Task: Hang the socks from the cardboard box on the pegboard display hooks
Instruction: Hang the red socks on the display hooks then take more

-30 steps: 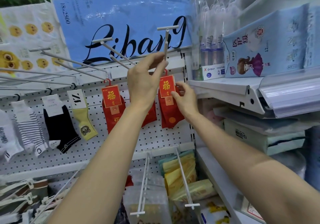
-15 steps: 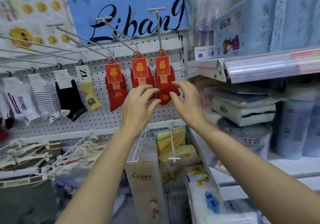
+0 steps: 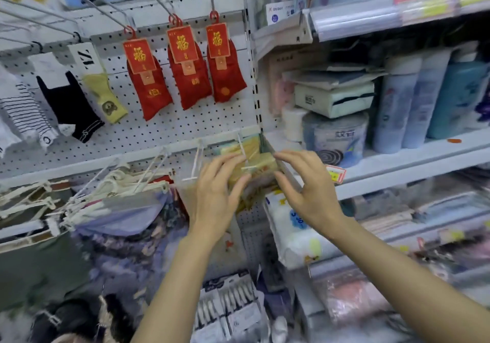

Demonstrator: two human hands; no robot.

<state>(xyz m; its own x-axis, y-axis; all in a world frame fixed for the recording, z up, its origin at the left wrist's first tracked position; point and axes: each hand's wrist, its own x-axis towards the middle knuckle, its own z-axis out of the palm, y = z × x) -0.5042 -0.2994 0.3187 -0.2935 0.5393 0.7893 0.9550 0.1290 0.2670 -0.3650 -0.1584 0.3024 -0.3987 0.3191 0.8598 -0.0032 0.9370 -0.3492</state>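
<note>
Three pairs of red socks with red-and-gold cards hang on hooks of the white pegboard (image 3: 164, 133): a left pair (image 3: 148, 82), a middle pair (image 3: 188, 69) and a right pair (image 3: 225, 64). Further left hang a yellow sock (image 3: 106, 96), a black sock (image 3: 71, 109) and a striped sock (image 3: 26, 114). My left hand (image 3: 214, 196) and my right hand (image 3: 310, 191) hover well below the red socks with fingers relaxed and apart, holding nothing. Both are in front of yellow packets (image 3: 254, 167) on lower hooks. The cardboard box is out of view.
A shelf unit (image 3: 397, 162) on the right carries bottles, tissue packs and boxes. White hangers (image 3: 87, 199) and bagged goods hang at lower left. Long bare wire hooks (image 3: 100, 5) stick out from the top of the pegboard. Packaged goods crowd the bottom.
Both hands let go of the right red pair, which stays on its hook, and dropped down to the yellow packets. The camera tilted downward.
</note>
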